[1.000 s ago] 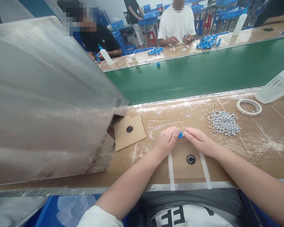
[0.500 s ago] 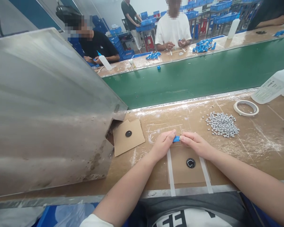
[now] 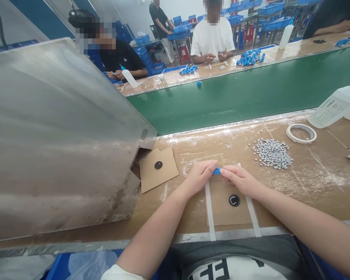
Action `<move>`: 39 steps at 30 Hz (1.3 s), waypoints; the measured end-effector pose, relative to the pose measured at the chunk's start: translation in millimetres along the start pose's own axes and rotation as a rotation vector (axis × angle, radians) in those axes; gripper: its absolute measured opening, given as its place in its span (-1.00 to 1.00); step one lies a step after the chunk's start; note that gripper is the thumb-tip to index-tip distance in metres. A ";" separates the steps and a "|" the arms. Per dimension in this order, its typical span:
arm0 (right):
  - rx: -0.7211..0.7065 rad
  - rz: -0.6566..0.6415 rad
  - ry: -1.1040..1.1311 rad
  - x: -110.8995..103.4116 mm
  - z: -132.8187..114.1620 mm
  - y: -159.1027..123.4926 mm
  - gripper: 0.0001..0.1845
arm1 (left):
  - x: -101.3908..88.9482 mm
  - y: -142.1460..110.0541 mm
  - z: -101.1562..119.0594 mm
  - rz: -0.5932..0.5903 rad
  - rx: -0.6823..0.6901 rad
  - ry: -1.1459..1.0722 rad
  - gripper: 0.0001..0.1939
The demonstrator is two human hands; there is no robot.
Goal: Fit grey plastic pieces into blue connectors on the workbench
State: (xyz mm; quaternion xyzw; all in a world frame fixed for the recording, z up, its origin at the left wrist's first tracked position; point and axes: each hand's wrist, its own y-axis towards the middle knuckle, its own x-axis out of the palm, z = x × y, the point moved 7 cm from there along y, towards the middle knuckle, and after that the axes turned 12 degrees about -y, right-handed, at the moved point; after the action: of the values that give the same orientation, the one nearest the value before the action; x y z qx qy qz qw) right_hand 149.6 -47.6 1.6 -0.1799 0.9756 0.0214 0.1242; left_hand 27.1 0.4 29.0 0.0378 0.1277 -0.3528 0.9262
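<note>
A small blue piece (image 3: 217,171) is held between my two hands, just above the far edge of a cardboard sheet (image 3: 218,212) fixed down with white tape strips. My left hand (image 3: 200,175) is closed on its left end. The thumb and fingers of my right hand (image 3: 241,179) pinch its right end. Most of the piece is hidden by my fingers, so its exact kind cannot be made out. Nearer to me on the cardboard sits a round, shiny black disc (image 3: 234,200). Off to the right lies a pile of small grey pieces (image 3: 272,153).
A large metal panel (image 3: 61,136) fills the left, beside another cardboard piece (image 3: 160,175) with a black disc. To the right are a tape roll (image 3: 301,133) and a plastic jug (image 3: 332,107). Beyond the green belt (image 3: 236,97), several people work at another bench.
Both hands stay on the blue piece, with only a slight shift of the right fingers. On the green belt, a small blue piece has moved slightly to the right.
</note>
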 end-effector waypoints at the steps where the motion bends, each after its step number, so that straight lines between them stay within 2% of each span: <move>1: -0.004 -0.001 0.020 1.0 0.7 -0.4 -0.37 | 1.4 -0.2 -1.7 -0.013 -0.018 -0.045 -0.50; 4: -0.019 -0.045 0.106 5.0 0.5 -1.0 -0.39 | 5.8 -1.0 -5.8 -0.060 -0.047 -0.154 -0.48; 6: -0.021 -0.073 0.129 6.5 -0.4 -0.7 -0.39 | 5.6 -0.9 -5.1 -0.061 -0.016 -0.147 -0.48; 12: -0.018 0.029 -0.048 -3.7 -6.4 -2.5 -0.38 | -2.2 -1.8 9.1 0.054 0.116 0.186 -0.51; 17: -0.050 -0.099 0.068 4.9 -8.8 -5.0 -0.40 | 6.9 -5.9 -2.1 -0.098 -0.019 -0.144 -0.49; 20: -0.051 -0.142 0.110 9.1 -8.7 -5.1 -0.41 | 9.2 -3.9 -6.7 -0.143 -0.018 -0.215 -0.47; 23: -0.056 -0.050 -0.035 3.1 -10.6 -5.1 -0.41 | 6.0 0.6 -2.2 -0.096 0.037 -0.034 -0.48; 26: -0.083 0.102 -0.252 -8.4 -16.5 -7.4 -0.41 | -0.2 1.0 8.5 0.039 0.068 0.273 -0.50; 28: -0.088 0.128 -0.280 -11.4 -18.3 -9.0 -0.40 | -0.7 -2.1 14.5 0.093 0.069 0.353 -0.51; 30: -0.082 0.057 -0.189 -7.5 -16.8 -9.0 -0.40 | 4.3 -5.9 15.6 0.057 0.059 0.252 -0.50; 32: -0.063 -0.073 -0.023 1.1 -13.3 -8.6 -0.41 | 10.7 -9.3 12.8 -0.023 0.037 0.063 -0.50; 34: -0.033 -0.162 0.113 6.4 -9.1 -8.5 -0.42 | 9.9 -11.2 10.6 -0.055 0.040 -0.018 -0.49; 36: -0.022 -0.144 0.139 2.0 -6.0 -8.0 -0.43 | -5.6 -11.0 10.8 0.041 0.083 0.054 -0.49; 38: -0.066 -0.030 0.051 -11.6 -7.5 -8.2 -0.45 | -31.7 -10.3 8.1 0.222 0.071 0.085 -0.47; 39: -0.112 0.051 -0.035 -20.0 -10.9 -9.1 -0.46 | -44.2 -10.2 4.0 0.304 0.033 0.032 -0.46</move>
State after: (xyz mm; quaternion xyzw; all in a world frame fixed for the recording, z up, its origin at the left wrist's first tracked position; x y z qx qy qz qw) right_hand 168.4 -50.1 17.2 -0.1613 0.9748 0.0823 0.1303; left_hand -10.6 20.6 44.7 0.0774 0.1296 -0.2098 0.9660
